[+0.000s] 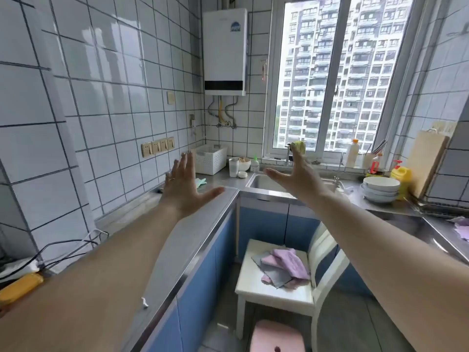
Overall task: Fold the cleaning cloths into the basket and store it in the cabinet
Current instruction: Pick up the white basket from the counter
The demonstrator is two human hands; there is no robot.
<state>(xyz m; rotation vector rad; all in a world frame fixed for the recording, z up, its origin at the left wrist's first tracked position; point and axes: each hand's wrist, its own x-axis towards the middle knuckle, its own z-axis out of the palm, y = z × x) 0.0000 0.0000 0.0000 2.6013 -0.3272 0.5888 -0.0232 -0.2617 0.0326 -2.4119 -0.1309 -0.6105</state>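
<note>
From the head camera, both arms reach forward at chest height. The left hand (183, 184) is flat, palm down, with fingers straight and a little spread, thumb out to the side; it holds nothing and hangs above the steel counter (177, 240). The right hand (300, 174) is also stretched flat with the thumb apart from the fingers, and grips nothing.

The cleaning cloths (284, 266) lie in a loose pile on the seat of a white chair (274, 293) between the two counters — pink ones over grey ones. The top pink cloth has its long side running from upper left to lower right. One more pale pink cloth (463, 228) shows at the right edge, on the right counter.

The white basket (212, 158) stands in the far left corner of the counter, against the tiled wall (101, 97); what is in it I cannot tell. Blue cabinet doors (203, 288) run below the counter, all closed.

The sink (264, 182) is set under the window (337, 72). To its right stand stacked white bowls (380, 190) — beside them a yellow bottle (402, 177) and a wooden board (426, 161) leaning on the wall. A white water heater (225, 50) hangs above.
</note>
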